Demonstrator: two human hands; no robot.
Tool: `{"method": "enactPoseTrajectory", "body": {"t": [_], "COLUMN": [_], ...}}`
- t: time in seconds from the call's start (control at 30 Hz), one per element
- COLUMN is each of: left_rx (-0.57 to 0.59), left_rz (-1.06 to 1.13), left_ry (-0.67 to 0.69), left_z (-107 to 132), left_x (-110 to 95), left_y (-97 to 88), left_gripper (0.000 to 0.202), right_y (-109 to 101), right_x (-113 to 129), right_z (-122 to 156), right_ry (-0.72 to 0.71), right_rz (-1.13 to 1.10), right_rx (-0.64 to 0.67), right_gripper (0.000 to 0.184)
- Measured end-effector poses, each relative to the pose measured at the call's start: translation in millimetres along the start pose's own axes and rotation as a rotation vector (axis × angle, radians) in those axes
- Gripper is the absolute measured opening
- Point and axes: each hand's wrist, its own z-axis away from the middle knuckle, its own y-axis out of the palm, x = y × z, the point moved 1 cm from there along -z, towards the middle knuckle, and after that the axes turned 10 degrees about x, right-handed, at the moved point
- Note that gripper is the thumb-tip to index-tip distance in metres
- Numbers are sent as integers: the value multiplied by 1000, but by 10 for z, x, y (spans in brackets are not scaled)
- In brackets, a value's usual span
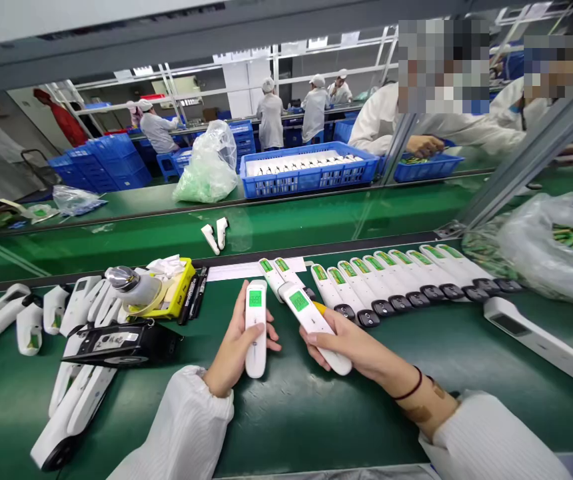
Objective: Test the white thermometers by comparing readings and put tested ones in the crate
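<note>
My left hand (229, 357) is closed around a white infrared thermometer (256, 317), its thumb on the front and its screen lit green. A second infrared thermometer (311, 319), also with a green lit screen, is gripped in my right hand (354, 341) and leans to the left. Both are held up over the green bench, faces toward me. Just beyond them lie two thermometers (282, 267) with battery compartments showing. To the right stretches a row of white thermometers (361, 283), several with green batteries in view and dark heads toward me.
At left, more thermometers (84, 393) lie piled around a black pouch (121, 343), a metal-topped bottle (134, 287), a yellow tray (181, 293) and black markers (196, 297). A larger thermometer (541, 343) and a plastic bag of batteries (531, 227) are at right. Beyond stands a blue crate (311, 177); co-workers sit farther back.
</note>
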Motion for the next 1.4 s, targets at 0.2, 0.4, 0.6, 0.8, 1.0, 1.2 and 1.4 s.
{"method": "enactPoseTrajectory", "body": {"t": [0.2,0.4,0.6,0.8,1.0,1.2,1.4], "left_rx": [143,157,169,183,254,259,158], "left_rz": [-82,-94,-66,-20,13,-56,-82], "left_ry": [73,64,78,86,74,30,113], "left_z": [61,83,90,95,107,137,105], "left_x": [42,63,83,103,97,122,138], "left_y": [132,154,135,138,136,147,134], "left_gripper": [90,89,84,82,82,79,79], "right_y": [103,110,130,151,115,99,115], "right_x": [-104,-186,-184,-151,-187,-187,-218], "right_z": [-42,-29,1,17,-25,-25,-49], "right_ry": [-125,-75,-104,-87,-136,-127,-170], "right_rz": [107,-8,7,67,27,10,-18], "right_rx": [-1,75,91,104,75,29,41], "right_gripper": [46,34,30,31,33,37,40]}}
